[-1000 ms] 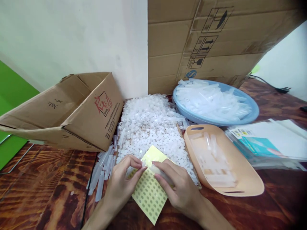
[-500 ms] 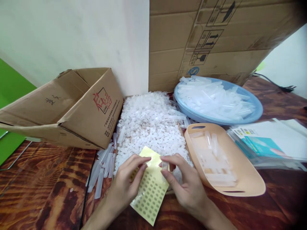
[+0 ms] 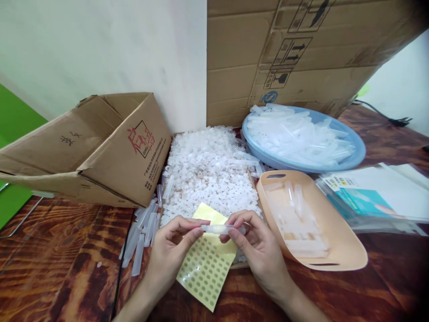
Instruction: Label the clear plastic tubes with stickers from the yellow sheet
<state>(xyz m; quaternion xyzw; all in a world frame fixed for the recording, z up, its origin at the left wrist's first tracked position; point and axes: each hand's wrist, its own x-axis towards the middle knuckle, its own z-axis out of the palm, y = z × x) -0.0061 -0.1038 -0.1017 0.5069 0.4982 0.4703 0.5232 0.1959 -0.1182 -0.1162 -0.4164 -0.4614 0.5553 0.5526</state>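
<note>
A translucent plastic tube [image 3: 218, 229] lies level between my two hands. My left hand [image 3: 177, 241] pinches its left end between thumb and fingers. At the other end, my right hand [image 3: 256, 243] grips it the same way. Under the tube is a yellow sticker sheet [image 3: 206, 273] with rows of small round stickers. The sheet rests partly on a heap of small clear plastic pieces [image 3: 214, 179], and my fingers cover part of it.
An open cardboard box [image 3: 124, 152] stands left, with loose tubes [image 3: 142, 237] beside it. A peach tray [image 3: 348, 243] holding tubes is at right. Behind it sit a blue basin [image 3: 358, 150] heaped with tubes, plastic-wrapped packets [image 3: 385, 192] and a large carton [image 3: 241, 67].
My left fingers have moved from the sheet to the tube's left end. The tube now lies level across both hands, where before my right hand held it alone.
</note>
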